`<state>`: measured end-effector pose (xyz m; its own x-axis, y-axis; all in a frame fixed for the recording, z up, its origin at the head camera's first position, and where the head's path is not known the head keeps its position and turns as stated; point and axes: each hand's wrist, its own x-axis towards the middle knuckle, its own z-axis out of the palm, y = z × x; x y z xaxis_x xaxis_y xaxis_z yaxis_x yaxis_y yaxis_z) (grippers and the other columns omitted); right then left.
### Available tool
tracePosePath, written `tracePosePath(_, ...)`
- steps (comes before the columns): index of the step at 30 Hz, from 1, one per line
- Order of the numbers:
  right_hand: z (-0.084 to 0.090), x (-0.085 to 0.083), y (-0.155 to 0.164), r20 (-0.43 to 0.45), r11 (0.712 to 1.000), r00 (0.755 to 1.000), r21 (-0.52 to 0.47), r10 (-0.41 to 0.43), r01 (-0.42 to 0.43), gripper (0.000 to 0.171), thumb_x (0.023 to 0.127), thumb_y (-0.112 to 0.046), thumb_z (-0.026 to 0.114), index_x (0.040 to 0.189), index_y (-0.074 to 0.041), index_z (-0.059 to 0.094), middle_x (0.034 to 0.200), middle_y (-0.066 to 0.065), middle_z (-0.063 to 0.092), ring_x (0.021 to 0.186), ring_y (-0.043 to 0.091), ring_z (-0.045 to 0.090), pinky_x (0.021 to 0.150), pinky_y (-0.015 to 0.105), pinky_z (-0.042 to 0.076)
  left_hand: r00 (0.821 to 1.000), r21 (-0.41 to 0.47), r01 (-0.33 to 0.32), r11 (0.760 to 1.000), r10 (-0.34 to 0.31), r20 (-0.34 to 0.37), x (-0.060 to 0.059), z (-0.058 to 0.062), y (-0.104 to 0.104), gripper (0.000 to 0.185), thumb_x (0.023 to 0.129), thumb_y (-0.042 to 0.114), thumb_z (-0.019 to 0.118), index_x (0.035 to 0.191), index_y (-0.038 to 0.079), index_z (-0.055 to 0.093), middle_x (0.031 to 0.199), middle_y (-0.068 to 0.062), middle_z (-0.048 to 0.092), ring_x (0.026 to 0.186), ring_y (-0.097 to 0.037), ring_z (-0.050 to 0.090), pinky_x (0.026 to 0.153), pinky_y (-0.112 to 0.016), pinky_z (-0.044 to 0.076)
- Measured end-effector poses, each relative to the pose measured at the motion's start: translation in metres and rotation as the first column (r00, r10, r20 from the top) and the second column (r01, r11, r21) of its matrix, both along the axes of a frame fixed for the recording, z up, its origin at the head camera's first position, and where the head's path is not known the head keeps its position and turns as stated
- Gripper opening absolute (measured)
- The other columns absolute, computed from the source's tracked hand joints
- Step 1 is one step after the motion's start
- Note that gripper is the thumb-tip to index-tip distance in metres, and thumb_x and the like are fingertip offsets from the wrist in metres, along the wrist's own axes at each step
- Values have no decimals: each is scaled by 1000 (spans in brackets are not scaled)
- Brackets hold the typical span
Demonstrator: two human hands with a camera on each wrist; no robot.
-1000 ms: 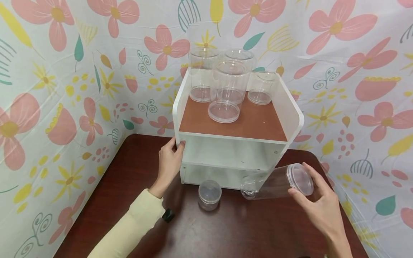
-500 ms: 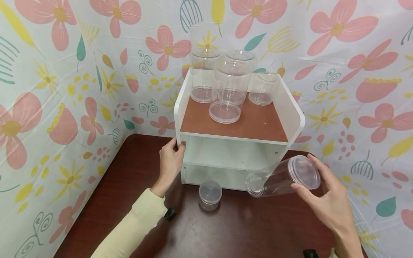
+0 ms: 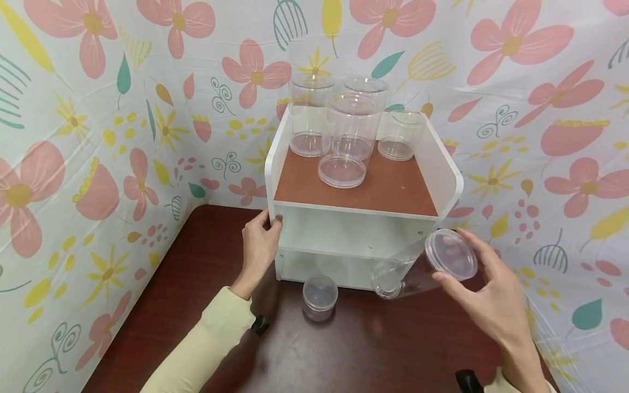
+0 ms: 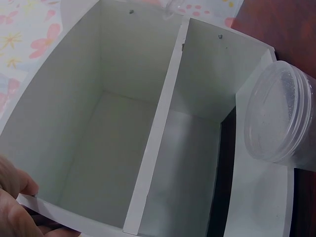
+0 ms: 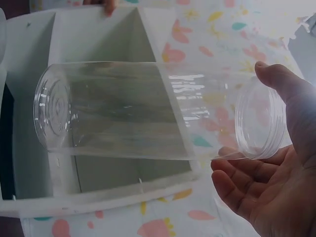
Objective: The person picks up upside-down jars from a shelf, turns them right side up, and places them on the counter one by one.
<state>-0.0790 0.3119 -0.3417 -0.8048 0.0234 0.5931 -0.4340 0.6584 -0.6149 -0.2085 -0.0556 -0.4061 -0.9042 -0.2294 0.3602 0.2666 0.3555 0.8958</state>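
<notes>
My left hand (image 3: 259,248) grips the front left edge of a white shelf unit (image 3: 354,208), thumb on the inner side in the left wrist view. My right hand (image 3: 496,295) holds a tall clear plastic jar (image 3: 420,273) by its lidded end, thumb and fingers on opposite sides. The jar is tilted, base pointing left and down in front of the unit's lower right part. Seen from the right wrist, the jar (image 5: 128,111) is see-through, with nothing visible inside. A small lidded jar (image 3: 319,299) stands on the dark table before the unit.
On the unit's brown top board (image 3: 393,191) stand a tall front jar (image 3: 342,170), a back left jar (image 3: 307,143), another tall jar behind and a shorter jar (image 3: 396,147) at right. Two white compartments lie below. A flowered cloth (image 3: 147,136) hangs behind the table (image 3: 304,360).
My right hand has raised the jar's lidded end, first shifting right, then slightly back left. The jar is tilted more steeply. My left hand stays on the shelf edge.
</notes>
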Motion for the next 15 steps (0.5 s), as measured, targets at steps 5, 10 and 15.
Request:
tracePosePath(5,-9,-8,-9,-5,997,999,55,45,-45,91,66,3,93,148,-11,56,134,-10,61,114,-2,54,97,10,34,1000,6,3,1000,-3,3,0,0,0,22,102,18,63,115,4,76,74,-7,65,63,-18,53,53,-31,39)
tracePosePath(10,-23,-18,-20,-10,990,995,106,97,-95,89,66,-3,95,146,-7,57,132,11,65,115,-2,54,100,10,34,1000,8,-2,1000,2,2,0,1,0,20,102,18,63,114,7,76,74,-6,65,62,-18,52,53,-29,38)
tracePosePath(15,-40,-26,-28,25,984,994,142,104,-107,85,68,-11,95,144,-4,58,134,15,65,119,12,58,102,9,32,1000,5,0,1000,0,-2,0,0,0,22,101,17,63,113,3,76,74,-7,64,62,-18,52,53,-30,38)
